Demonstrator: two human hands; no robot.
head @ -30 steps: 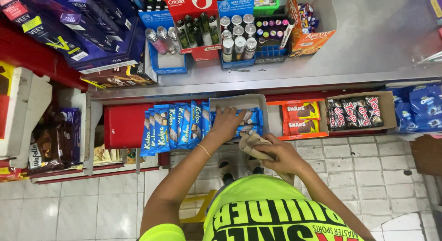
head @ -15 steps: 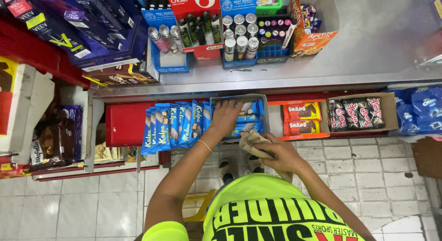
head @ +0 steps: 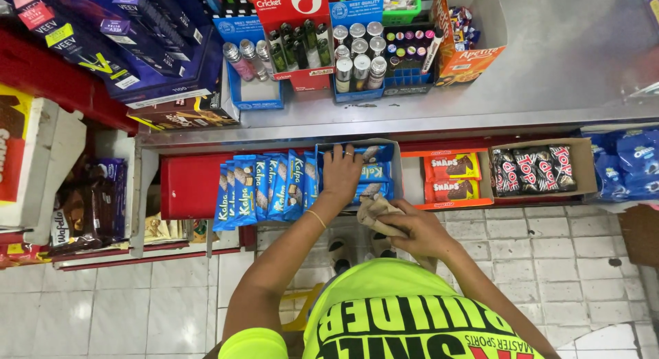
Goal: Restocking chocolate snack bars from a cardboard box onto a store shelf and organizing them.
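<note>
L hand (head: 341, 172) spread flat on blue snack packs (head: 374, 172) in box; R hand (head: 417, 230) clenches beige cloth (head: 376, 209). Careless push could topple upright pkts (head: 264, 187) alongside.

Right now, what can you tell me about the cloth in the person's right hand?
The cloth is a small, crumpled rag of soft fabric, beige to light brown and rather dull. The right hand grips it in a bunch, so one wrinkled end sticks out toward the shelf while the rest is hidden in the fist. It sits just below the open box of blue snack packs, where the left hand rests. Whether it touches that box cannot be told.
</note>
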